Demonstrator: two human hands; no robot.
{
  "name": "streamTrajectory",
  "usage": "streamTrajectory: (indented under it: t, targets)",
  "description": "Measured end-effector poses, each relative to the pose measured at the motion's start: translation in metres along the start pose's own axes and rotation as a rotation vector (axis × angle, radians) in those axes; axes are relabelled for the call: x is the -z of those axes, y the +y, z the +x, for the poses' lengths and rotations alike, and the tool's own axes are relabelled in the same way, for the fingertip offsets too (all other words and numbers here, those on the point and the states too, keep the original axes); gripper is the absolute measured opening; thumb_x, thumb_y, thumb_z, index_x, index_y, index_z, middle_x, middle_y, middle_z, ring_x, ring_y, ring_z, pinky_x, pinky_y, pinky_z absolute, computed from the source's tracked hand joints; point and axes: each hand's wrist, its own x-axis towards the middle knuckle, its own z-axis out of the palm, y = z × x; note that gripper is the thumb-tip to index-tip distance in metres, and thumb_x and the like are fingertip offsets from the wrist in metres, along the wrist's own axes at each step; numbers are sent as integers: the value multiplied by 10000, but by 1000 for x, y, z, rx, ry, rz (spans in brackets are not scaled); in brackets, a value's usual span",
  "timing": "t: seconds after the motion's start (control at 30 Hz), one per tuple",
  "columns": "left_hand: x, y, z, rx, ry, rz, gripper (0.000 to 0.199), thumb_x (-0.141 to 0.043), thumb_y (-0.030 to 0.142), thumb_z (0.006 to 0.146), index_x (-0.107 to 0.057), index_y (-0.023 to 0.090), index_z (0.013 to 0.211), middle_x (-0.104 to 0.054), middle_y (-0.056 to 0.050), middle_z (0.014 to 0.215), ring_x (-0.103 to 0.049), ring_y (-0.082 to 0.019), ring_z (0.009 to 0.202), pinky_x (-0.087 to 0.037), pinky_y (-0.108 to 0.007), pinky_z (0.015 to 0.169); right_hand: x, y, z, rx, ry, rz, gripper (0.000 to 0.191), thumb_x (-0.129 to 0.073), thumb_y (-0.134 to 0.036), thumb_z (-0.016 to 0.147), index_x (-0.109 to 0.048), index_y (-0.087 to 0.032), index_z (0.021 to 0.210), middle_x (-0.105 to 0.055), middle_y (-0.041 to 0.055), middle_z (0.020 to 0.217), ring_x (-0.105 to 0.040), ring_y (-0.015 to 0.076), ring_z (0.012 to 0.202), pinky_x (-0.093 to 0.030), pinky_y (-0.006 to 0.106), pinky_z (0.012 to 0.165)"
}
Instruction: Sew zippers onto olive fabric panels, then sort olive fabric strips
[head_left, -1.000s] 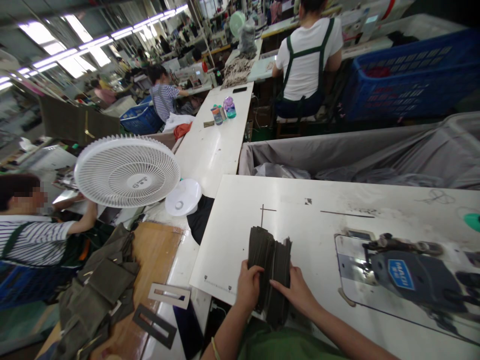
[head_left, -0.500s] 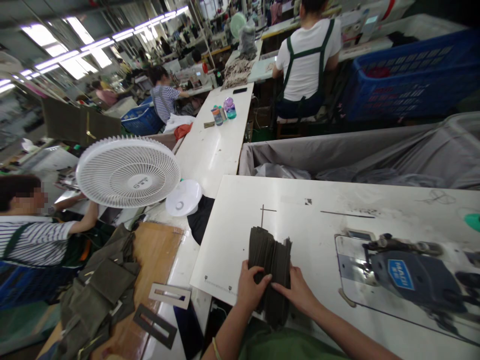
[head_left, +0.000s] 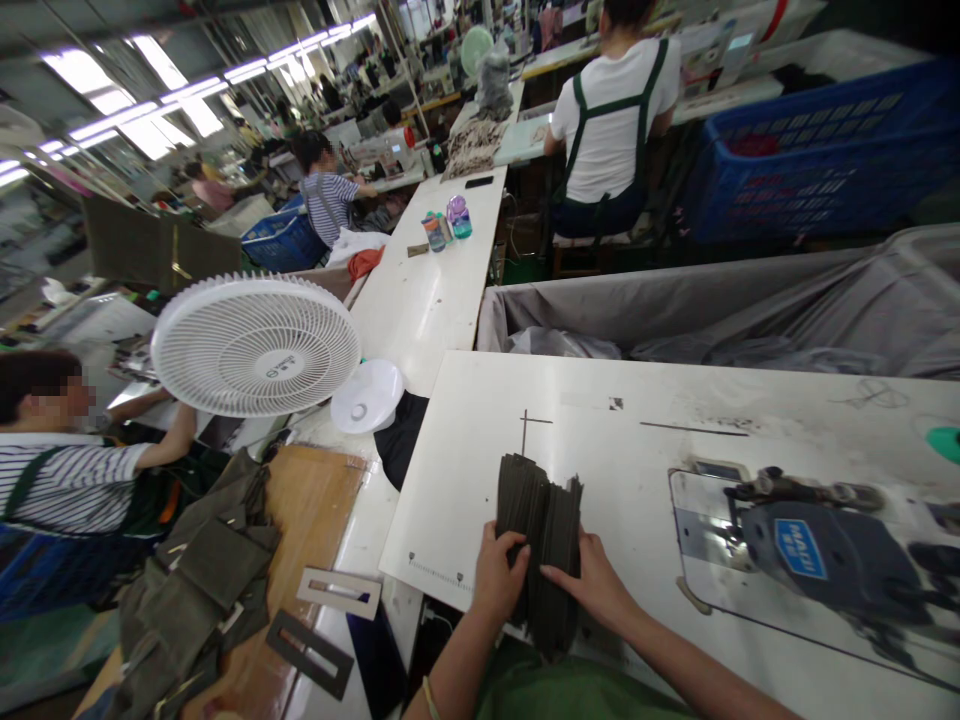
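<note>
A thick stack of dark olive fabric pieces (head_left: pixel 541 545) stands on the white sewing table (head_left: pixel 600 440), close to its front edge, in two bunches side by side. My left hand (head_left: pixel 501 568) grips the left bunch, thumb on the near face and fingers round the outer side. On the right side, my right hand (head_left: pixel 592 580) clasps the other bunch in the same way. The thumbs are a little apart, and the fingers behind the fabric are partly hidden. To the right is a sewing machine (head_left: pixel 832 565) with a blue label.
A white fan (head_left: pixel 259 345) and a white bowl-shaped piece (head_left: pixel 367 397) stand left of the table. Two slotted templates (head_left: pixel 311 650) lie lower left, near piled olive fabric (head_left: pixel 210 580). A cloth-lined bin (head_left: pixel 675 310) runs behind the table. Co-workers sit at the left and ahead.
My left thumb has drawn back slightly to the left, away from the right thumb. The fabric stack and my right hand have barely moved.
</note>
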Motion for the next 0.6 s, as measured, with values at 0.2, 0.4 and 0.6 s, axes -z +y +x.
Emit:
streamTrajectory:
  t: [0.2, 0.4, 0.6]
  targets:
    - [-1, -2, -1, -28, 5, 2, 231, -502, 102, 783, -625, 198, 953, -483, -65, 1083, -511, -211, 1048, -393, -341, 965, 2, -4, -1, 25, -2, -5, 592, -592, -446, 639, -470, -166, 1145, -515, 86, 974, -494, 301, 992, -413, 436, 904]
    - [-1, 4, -5, -61, 20, -15, 412, -422, -22, 731, -551, 216, 1041, -487, -42, 1069, -507, -172, 1023, -394, -297, 936, 2, -5, 0, 34, -7, -5, 577, -606, -432, 644, -484, -172, 1144, -532, 84, 987, -499, 295, 991, -421, 429, 894]
    - [0, 5, -2, -45, -13, -2, 310, -422, 17, 767, -657, 209, 827, -455, -53, 1081, -506, -192, 1039, -395, -310, 945, 2, -3, -1, 16, -2, 0, 603, -597, -444, 637, -485, -150, 1152, -515, 89, 979, -499, 300, 1004, -412, 441, 925]
